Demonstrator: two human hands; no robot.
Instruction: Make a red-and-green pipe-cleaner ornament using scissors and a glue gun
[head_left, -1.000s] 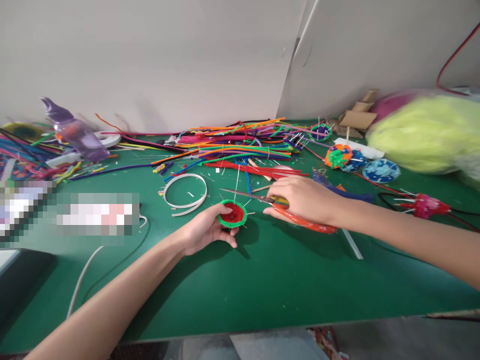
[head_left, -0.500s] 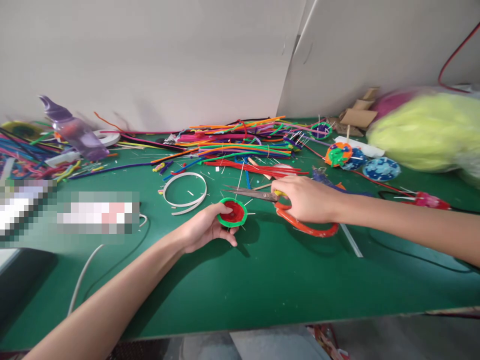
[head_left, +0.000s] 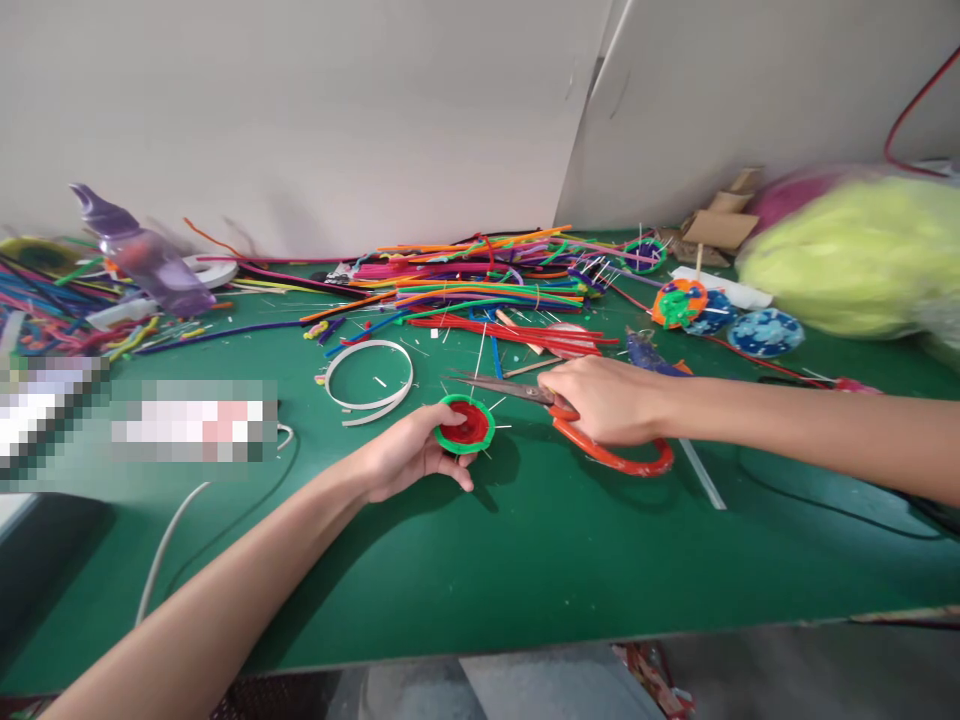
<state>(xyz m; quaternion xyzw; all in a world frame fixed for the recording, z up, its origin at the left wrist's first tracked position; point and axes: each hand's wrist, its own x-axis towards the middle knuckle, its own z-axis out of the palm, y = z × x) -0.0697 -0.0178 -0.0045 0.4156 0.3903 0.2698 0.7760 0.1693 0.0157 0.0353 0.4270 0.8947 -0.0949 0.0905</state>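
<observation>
Resting near the middle of the green table (head_left: 525, 560), a small woven disc (head_left: 466, 426), red at its centre with a green rim and thin white spokes sticking out, sat in the grip of the left hand (head_left: 405, 458). The thumb lay on the disc's near-left rim and the curled fingers closed under it.

Just to its right, the right hand (head_left: 607, 400) was closed over the orange handles of a pair of scissors (head_left: 495, 384). The metal blades pointed left and lay just behind the disc, among its spokes. Whether the blades were parted could not be told.

A white band (head_left: 369, 375) curled into a ring lay just behind the left hand. A heap of coloured pipe cleaners (head_left: 480, 285) spread along the far edge, with a purple bottle (head_left: 146, 262) towards the far left corner. A yellow-green fluffy bundle (head_left: 855, 260) filled the far right corner.
</observation>
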